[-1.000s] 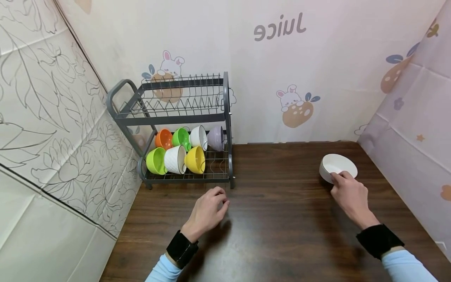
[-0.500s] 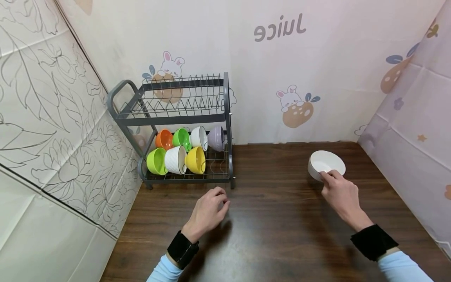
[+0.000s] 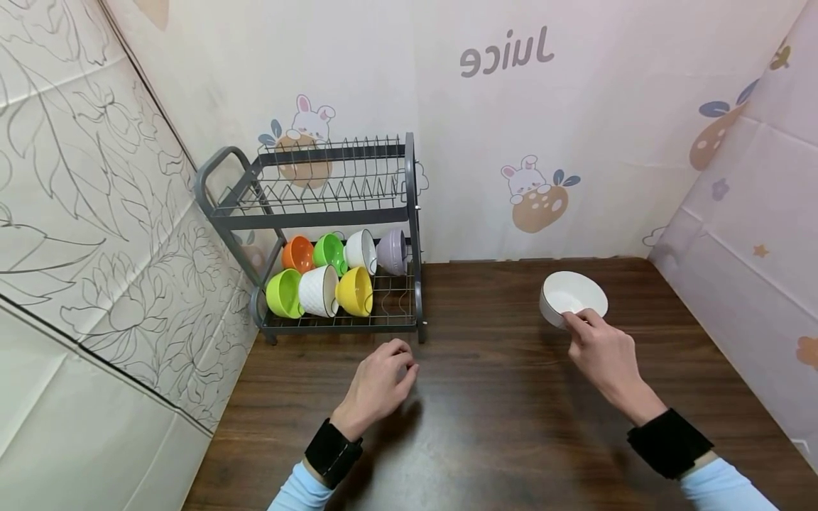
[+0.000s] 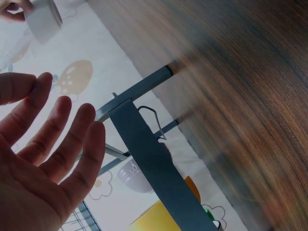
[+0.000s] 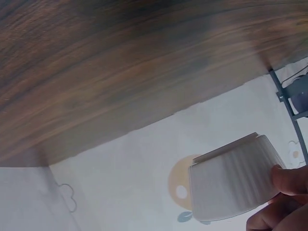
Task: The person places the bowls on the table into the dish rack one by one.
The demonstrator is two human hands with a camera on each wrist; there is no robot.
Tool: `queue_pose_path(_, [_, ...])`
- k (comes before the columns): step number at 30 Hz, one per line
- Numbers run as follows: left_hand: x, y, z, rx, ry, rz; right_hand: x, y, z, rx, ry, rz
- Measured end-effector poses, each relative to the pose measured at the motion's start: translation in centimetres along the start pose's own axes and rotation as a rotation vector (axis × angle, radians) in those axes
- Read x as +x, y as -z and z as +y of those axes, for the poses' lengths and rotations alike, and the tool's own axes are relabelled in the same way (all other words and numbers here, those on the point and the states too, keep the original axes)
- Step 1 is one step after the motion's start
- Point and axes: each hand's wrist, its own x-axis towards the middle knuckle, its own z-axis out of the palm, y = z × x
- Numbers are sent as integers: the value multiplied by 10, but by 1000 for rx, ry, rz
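A white bowl (image 3: 573, 298) with a ribbed outer wall (image 5: 236, 178) is held above the table by my right hand (image 3: 603, 355), which pinches its near rim between thumb and fingers. The right wrist view shows a gap between the bowl and the tabletop. My left hand (image 3: 378, 383) hovers over the table in front of the dish rack (image 3: 339, 328), holding nothing. In the left wrist view its fingers (image 4: 72, 139) are loosely bent and apart from the thumb.
Several bowls lean on the rack's lower tier, among them a yellow bowl (image 3: 353, 291), a white textured bowl (image 3: 317, 291) and a purple bowl (image 3: 392, 252). Bare wires show right of the yellow one. The upper tier (image 3: 332, 181) bears no dishes. Patterned walls (image 3: 473, 142) enclose the table.
My right hand has carried the white bowl leftward across the table, from near the right wall. The left hand has barely moved.
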Motion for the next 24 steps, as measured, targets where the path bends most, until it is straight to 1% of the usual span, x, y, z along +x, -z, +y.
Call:
queue_pose_path(9, [1,1,4,-10,5,-5,7,1,-17,7,39,35])
queue_pose_path(17, [4,0,7,-25,2,-16,9,-4,-30,35,62,19])
queue_pose_path(24, [10,-5,8,-54,-20,-21,14,-13,-43,69,118,-18])
